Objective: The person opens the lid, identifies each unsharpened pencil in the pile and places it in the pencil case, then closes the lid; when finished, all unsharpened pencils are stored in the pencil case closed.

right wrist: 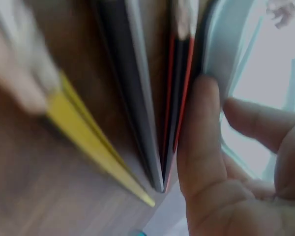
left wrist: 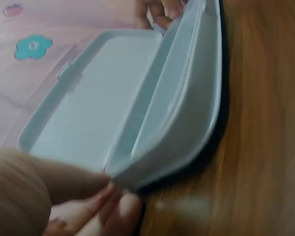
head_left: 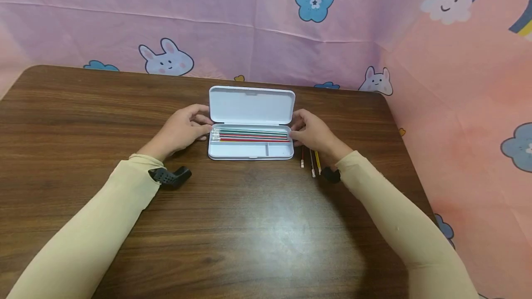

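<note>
A white pencil case [head_left: 238, 150] lies on the table with its lid [head_left: 251, 106] raised at the back. Several striped pencils [head_left: 251, 135], green, red and white, lie side by side in its long rear compartment. My left hand [head_left: 176, 130] holds the case's left end; in the left wrist view its thumb [left wrist: 73, 179] and fingertips meet at the corner. At the opposite end, my right hand [head_left: 313, 132] pinches the wall between thumb and forefinger [right wrist: 201, 132]. Beside that hand lie a red-and-black pencil [right wrist: 179, 83], a dark pencil [right wrist: 130, 93] and a yellow pencil [right wrist: 98, 142].
The brown wooden table [head_left: 232, 225] extends in front of the case and to both sides. Behind it and along its right edge hangs a pink cloth [head_left: 224, 8] with cartoon prints. A black wrist device [head_left: 170, 176] sticks out from the left sleeve.
</note>
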